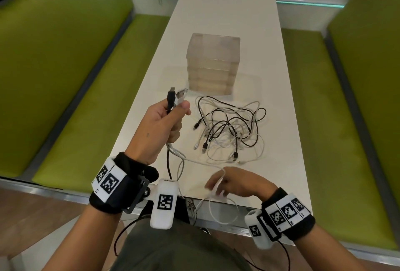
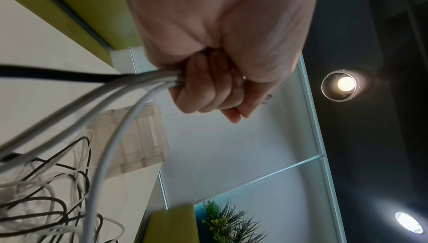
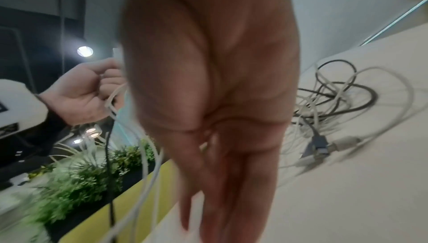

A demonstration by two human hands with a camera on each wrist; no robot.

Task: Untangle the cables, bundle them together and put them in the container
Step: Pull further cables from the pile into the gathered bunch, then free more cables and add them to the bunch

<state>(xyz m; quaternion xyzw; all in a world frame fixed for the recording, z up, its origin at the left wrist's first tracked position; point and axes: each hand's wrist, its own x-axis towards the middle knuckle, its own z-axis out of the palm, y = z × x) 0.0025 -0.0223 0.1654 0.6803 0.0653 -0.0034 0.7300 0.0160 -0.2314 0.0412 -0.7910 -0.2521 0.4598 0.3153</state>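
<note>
Now the left hand point(image 1: 161, 123) clenches several plug ends, mid-frame; the right hand point(image 1: 233, 182), lower centre, is blurred with a white cable point(image 1: 218, 186) across its fingers — whether they grip, I cannot tell. Draw one strand slowly from the tangle point(image 1: 231, 130) on the desk point(image 1: 281, 97); the container point(image 1: 213, 63) waits just above.

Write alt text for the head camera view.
The left hand grips several black and white cable ends upright over a white table, while the blurred right hand touches a white cable. A tangled cable pile lies before a translucent container.
</note>
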